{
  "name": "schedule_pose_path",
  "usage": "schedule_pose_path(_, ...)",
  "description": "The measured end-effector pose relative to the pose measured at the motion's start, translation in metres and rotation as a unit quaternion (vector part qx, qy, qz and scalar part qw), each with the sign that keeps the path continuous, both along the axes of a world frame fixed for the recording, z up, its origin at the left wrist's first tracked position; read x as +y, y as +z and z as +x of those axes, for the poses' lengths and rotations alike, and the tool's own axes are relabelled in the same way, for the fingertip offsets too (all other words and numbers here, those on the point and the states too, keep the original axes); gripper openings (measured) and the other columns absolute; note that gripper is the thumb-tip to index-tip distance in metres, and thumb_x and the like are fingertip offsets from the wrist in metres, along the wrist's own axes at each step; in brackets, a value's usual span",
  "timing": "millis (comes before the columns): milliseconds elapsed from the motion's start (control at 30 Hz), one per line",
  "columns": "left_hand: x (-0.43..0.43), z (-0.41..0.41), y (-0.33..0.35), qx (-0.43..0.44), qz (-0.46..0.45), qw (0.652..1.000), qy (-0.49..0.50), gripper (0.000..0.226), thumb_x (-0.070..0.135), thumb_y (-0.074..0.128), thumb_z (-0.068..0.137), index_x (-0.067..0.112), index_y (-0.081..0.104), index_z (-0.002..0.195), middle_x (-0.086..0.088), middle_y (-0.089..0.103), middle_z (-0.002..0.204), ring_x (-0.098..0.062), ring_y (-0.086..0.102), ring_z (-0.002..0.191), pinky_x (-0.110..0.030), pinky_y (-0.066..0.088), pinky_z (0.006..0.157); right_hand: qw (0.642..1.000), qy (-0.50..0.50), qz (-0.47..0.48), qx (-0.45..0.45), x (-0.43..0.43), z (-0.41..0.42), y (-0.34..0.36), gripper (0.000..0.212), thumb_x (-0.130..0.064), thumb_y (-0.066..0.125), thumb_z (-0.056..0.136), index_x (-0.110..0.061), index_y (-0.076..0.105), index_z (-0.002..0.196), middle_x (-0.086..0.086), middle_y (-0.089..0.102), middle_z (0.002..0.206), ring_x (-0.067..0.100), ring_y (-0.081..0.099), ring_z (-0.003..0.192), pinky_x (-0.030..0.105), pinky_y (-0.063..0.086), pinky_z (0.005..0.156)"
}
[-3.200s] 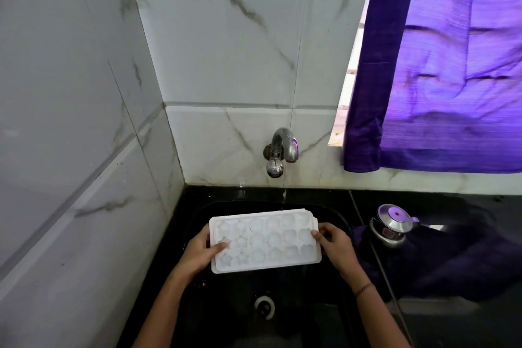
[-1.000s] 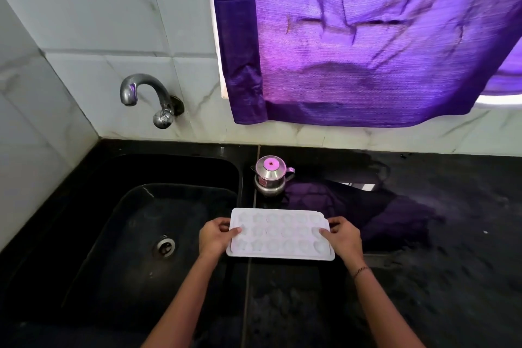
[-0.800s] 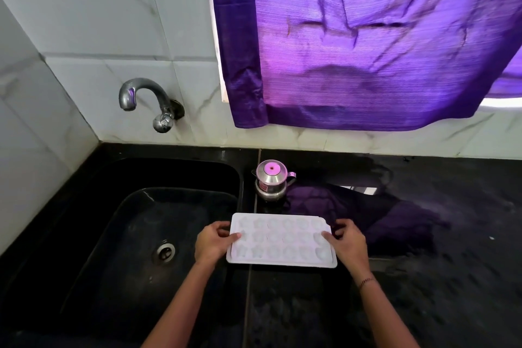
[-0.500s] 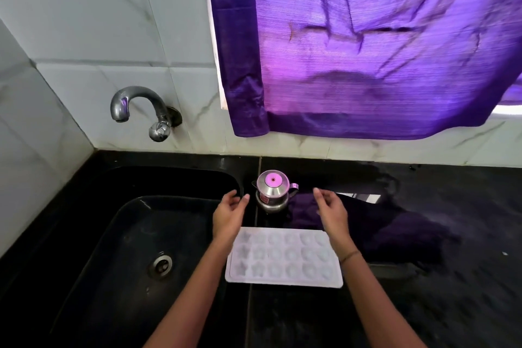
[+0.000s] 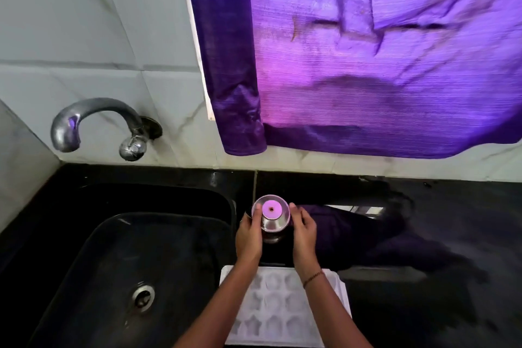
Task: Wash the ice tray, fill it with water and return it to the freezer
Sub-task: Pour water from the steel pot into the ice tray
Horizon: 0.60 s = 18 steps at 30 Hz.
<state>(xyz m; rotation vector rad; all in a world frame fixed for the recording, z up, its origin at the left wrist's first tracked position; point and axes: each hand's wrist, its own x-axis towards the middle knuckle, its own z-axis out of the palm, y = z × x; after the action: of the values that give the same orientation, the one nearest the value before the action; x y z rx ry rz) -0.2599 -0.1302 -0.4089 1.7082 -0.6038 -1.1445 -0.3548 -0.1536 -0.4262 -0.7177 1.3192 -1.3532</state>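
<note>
- Two bare hands work in the head view. The left grip (image 5: pixel 248 237) and right grip (image 5: pixel 303 234) curl round opposite sides of a small lidded steel pot (image 5: pixel 271 217), holding it between them.
- We see the ice tray (image 5: pixel 282 311) held by neither. It lies flat on the black surface (image 5: pixel 452 220) nearest us, under both forearms, its left edge by the rim of the sink (image 5: pixel 84 263).
- We cannot tell whether its cavities hold water.
- We judge the risks to be these:
  - A wrist drawn back low could catch the tray and tip it into the sink.
  - The pot may slip if the steel is wet.
  - Water poured fast could overrun the shallow cavities onto the surface.
- Our count:
  - one ice tray, its cavities partly hidden by the arms
  - one steel pot
  - one sink with one drain (image 5: pixel 143 294)
  - one tap (image 5: pixel 96 121)
  - one purple curtain (image 5: pixel 367 65)
  - two grips
</note>
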Motion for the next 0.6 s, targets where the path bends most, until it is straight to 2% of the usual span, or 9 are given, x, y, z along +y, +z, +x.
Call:
schedule_pose_path(67, -0.001, -0.007, 0.0, -0.029, 0.007, 0.999, 0.038, 0.04, 0.054, 0.043, 0.092, 0.022, 0.063, 0.105, 0.001, 0.066, 0.103, -0.019, 0.059, 0.099, -0.033, 0.044, 0.091, 0.999, -0.023, 0.003, -0.03, -0.003, 0.007, -0.001, 0.011, -0.015, 0.062, 0.09, -0.008, 0.056, 0.084, 0.008, 0.05, 0.07, 0.016, 0.048, 0.068, 0.027, 0.044, 0.063)
schedule_pose_path(167, -0.005, -0.014, 0.004, -0.043, -0.004, 0.995, 0.091, 0.037, 0.048, 0.044, 0.094, 0.019, 0.065, 0.106, -0.002, 0.068, 0.104, -0.023, 0.062, 0.102, -0.04, 0.047, 0.096, 0.997, -0.06, 0.011, -0.052, -0.005, 0.016, -0.001, 0.018, -0.017, 0.068, 0.086, -0.009, 0.054, 0.077, 0.003, 0.053, 0.062, 0.01, 0.052, 0.06, 0.022, 0.047, 0.055)
schedule_pose_path(300, -0.005, -0.015, 0.012, -0.046, -0.033, 0.993, 0.102, 0.025, 0.044, 0.045, 0.095, 0.026, 0.062, 0.093, 0.007, 0.064, 0.089, -0.018, 0.062, 0.092, -0.034, 0.05, 0.085, 0.995, -0.077, 0.007, -0.059, -0.003, 0.018, 0.003, 0.039, -0.016, 0.07, 0.084, -0.017, 0.042, 0.057, -0.006, 0.049, 0.05, 0.004, 0.049, 0.05, 0.018, 0.045, 0.048)
schedule_pose_path(400, 0.0, -0.016, 0.022, -0.066, -0.062, 0.991, 0.101, 0.022, 0.045, 0.045, 0.095, 0.03, 0.06, 0.088, 0.016, 0.06, 0.08, -0.011, 0.06, 0.084, -0.026, 0.045, 0.075, 0.994, -0.087, -0.009, -0.071, -0.001, 0.017, 0.017, 0.048, -0.013, 0.071, 0.083, -0.024, 0.038, 0.049, -0.009, 0.047, 0.046, 0.002, 0.047, 0.046, 0.016, 0.044, 0.046)
schedule_pose_path(500, 0.012, -0.017, 0.036, -0.072, -0.086, 0.988, 0.103, 0.022, 0.045, 0.045, 0.095, 0.031, 0.061, 0.09, 0.017, 0.061, 0.082, -0.006, 0.059, 0.081, -0.025, 0.047, 0.075, 0.992, -0.091, -0.026, -0.089, 0.008, 0.016, 0.032, 0.05, -0.011, 0.071, 0.082, -0.024, 0.04, 0.044, -0.007, 0.05, 0.048, 0.004, 0.05, 0.048, 0.016, 0.046, 0.047)
schedule_pose_path(600, 0.028, -0.016, 0.046, -0.079, -0.104, 0.987, 0.095, 0.02, 0.045, 0.047, 0.094, 0.033, 0.063, 0.091, 0.019, 0.061, 0.082, 0.002, 0.056, 0.08, -0.021, 0.046, 0.071, 0.99, -0.092, -0.036, -0.102, 0.023, 0.012, 0.043, 0.048, -0.012, 0.072, 0.081, -0.024, 0.041, 0.047, -0.005, 0.052, 0.051, 0.007, 0.052, 0.052, 0.018, 0.047, 0.049)
